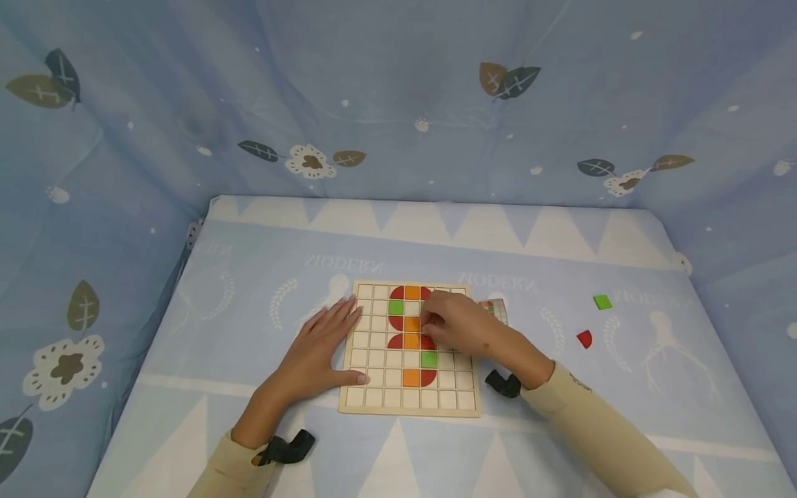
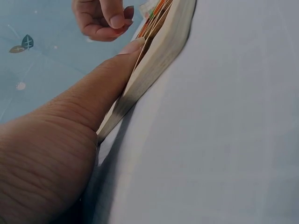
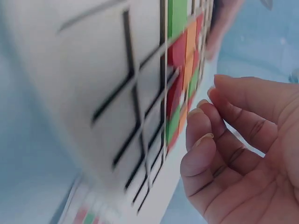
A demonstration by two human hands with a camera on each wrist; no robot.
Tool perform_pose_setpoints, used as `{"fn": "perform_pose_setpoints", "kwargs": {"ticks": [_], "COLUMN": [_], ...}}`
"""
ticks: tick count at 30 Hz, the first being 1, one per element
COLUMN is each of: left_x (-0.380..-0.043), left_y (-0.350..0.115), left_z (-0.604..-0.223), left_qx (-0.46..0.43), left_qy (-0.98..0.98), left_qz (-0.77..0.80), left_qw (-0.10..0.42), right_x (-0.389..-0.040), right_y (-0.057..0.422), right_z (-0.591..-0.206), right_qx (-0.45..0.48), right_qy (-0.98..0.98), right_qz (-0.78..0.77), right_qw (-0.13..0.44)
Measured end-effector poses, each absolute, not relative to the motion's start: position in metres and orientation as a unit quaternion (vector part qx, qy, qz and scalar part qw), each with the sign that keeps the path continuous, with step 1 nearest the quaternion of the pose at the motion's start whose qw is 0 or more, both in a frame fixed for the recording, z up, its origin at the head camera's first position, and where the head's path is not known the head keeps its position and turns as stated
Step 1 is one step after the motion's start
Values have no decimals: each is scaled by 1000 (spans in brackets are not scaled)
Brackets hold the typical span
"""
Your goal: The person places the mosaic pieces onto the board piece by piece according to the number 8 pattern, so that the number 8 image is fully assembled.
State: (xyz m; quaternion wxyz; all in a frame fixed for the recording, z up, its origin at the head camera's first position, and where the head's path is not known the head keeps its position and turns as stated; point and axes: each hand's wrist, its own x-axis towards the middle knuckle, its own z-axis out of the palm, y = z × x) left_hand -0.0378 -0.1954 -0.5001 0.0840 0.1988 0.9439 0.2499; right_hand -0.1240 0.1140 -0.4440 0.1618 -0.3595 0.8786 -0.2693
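Note:
A square wooden grid board lies on the cloth-covered table, with red rounded pieces, orange squares and green squares in its middle cells. My left hand rests at the board's left side, fingers extended, thumb on the edge; the thumb shows close up in the left wrist view. Over the board's upper right part is my right hand, fingers curled and thumb near the index fingertip. Whether a piece sits between those fingertips is unclear. This hand covers several cells.
Right of the board lie a loose green piece and a loose red piece. A printed pattern card sticks out past the board's right edge, partly behind the right hand. Patterned cloth rises behind the table.

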Motion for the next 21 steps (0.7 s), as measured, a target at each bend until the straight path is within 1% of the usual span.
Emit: {"fn": "perform_pose_setpoints", "kwargs": {"ticks": [7, 15, 21], "left_x": [-37, -37, -37], "left_y": [-194, -193, -193], "left_z": [-499, -500, -500], "left_qx": [189, 193, 195], "left_qy": [945, 943, 943], "left_qz": [252, 256, 255], "left_qw": [91, 86, 85], "right_x": [-133, -143, -149], "right_y": [161, 229, 282], "right_z": [-437, -423, -413], "right_qx": [-293, -201, -125], "right_qy": [902, 931, 948], "right_qz": [-290, -291, -280], "right_qw": [129, 86, 83]}}
